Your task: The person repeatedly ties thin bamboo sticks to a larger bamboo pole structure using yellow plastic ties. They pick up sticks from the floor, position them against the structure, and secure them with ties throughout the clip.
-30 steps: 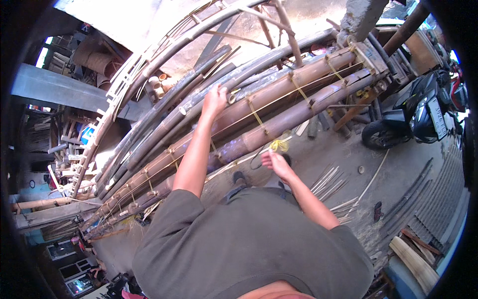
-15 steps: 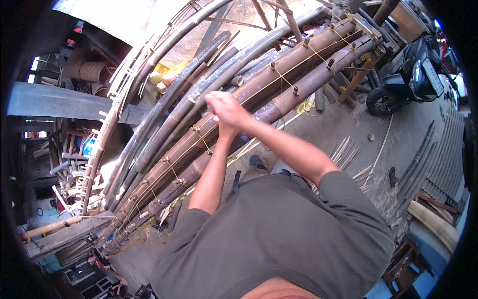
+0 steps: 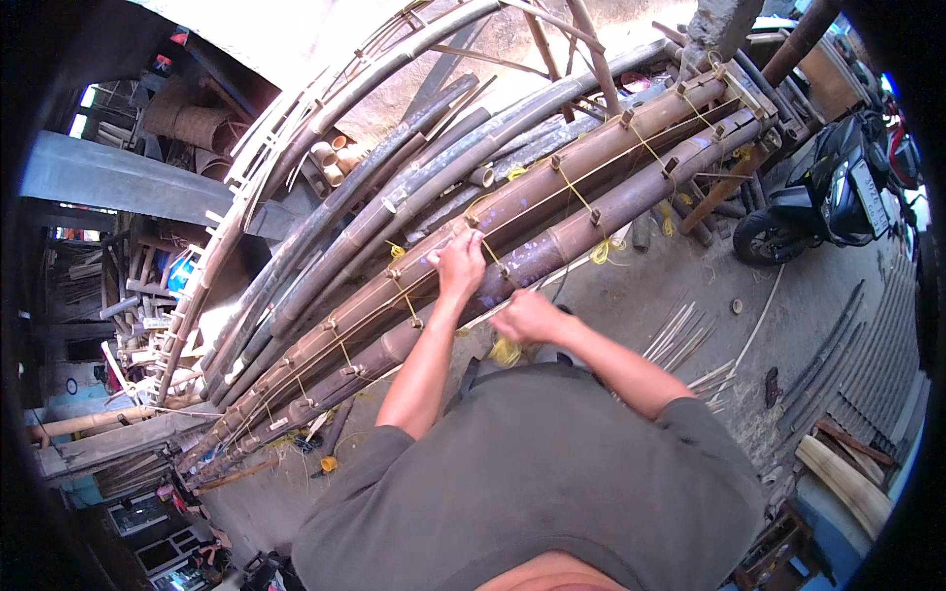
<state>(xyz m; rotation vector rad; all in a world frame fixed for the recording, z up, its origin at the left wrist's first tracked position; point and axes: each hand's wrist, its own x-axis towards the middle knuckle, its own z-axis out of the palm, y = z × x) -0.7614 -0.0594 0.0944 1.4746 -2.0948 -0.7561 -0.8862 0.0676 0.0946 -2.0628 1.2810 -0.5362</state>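
Two long brown bamboo poles run side by side from lower left to upper right: the farther pole (image 3: 581, 153) and the nearer pole (image 3: 616, 192). Wooden pegs (image 3: 594, 217) stick out along both, with yellow cord (image 3: 575, 188) strung between them. My left hand (image 3: 460, 266) rests at the farther pole, fingers bent and pressed together beside a cord-wrapped peg; what they pinch is hidden. Just on my side of the nearer pole, my right hand (image 3: 529, 317) is closed on the cord. A loose yellow cord bundle (image 3: 506, 352) shows below that fist.
Dark bamboo poles (image 3: 394, 202) lie stacked beyond, under a curved bamboo frame (image 3: 325, 108). A motorcycle (image 3: 813, 202) stands at the right. Thin bamboo strips (image 3: 680, 335) lie on the floor, and corrugated sheets (image 3: 877, 355) are at the far right.
My hands were together above the farther pole and have parted. The right came down toward me; the left settled lower on the pole. The view has shifted slightly.
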